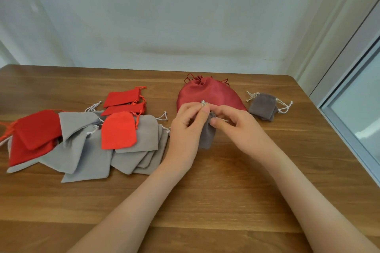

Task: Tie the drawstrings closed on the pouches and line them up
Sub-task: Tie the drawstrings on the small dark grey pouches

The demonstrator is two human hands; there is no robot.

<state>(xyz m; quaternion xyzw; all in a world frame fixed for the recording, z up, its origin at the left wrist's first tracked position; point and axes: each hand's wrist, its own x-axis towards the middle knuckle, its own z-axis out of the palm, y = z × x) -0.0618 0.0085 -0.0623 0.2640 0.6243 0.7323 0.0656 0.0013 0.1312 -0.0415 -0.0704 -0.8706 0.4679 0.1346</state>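
Note:
Between my hands, at the middle of the table, is a small dark-grey pouch with its mouth gathered. My left hand pinches its white drawstring above the mouth. My right hand pinches the other end of the cord at the pouch's right side. Behind my hands lies a large dark-red satin pouch, its mouth cinched. Two small dark-grey pouches with white cords lie stacked to its right.
A loose heap of light-grey pouches and bright red pouches covers the left half of the wooden table. A wall runs behind the far edge. A window frame borders the table's right side.

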